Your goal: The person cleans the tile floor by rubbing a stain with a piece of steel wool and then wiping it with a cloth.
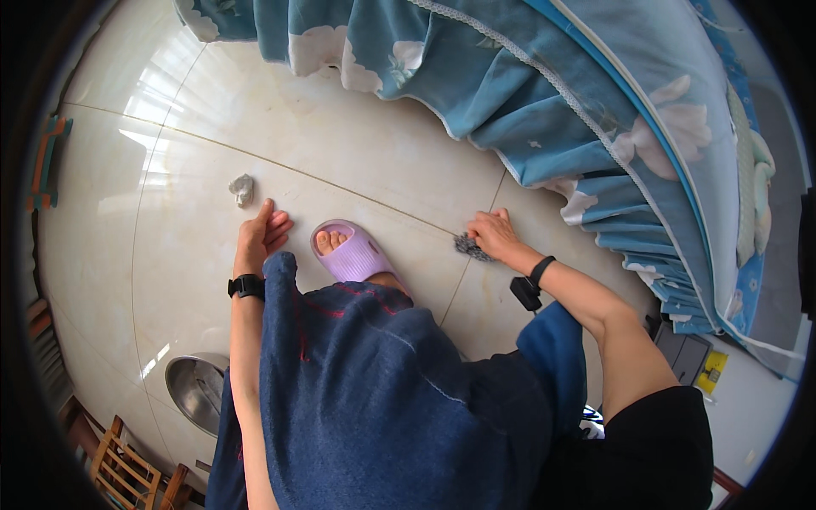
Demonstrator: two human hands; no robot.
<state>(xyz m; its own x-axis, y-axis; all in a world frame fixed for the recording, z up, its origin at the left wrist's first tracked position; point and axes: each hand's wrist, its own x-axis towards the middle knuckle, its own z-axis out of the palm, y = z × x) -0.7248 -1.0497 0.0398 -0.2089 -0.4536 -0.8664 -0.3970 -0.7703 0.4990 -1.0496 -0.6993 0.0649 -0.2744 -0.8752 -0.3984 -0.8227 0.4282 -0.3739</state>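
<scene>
My right hand presses a grey, mesh-like scouring pad onto the tiled floor, right beside a grout line. The fingers curl over the pad and hide part of it. My left hand hovers near or rests on the floor, palm turned inward, with nothing in it; its contact with the tile is hard to tell. Just beyond its fingertips lies a small crumpled whitish lump, perhaps a cloth or wad of paper. Between both hands stands my foot in a lilac slide sandal.
A blue floral bed skirt hangs along the upper right, its hem near the floor. Left of my left forearm sits a metal basin. A small bamboo or wooden chair stands at lower left. Glossy beige tiles reflect window light.
</scene>
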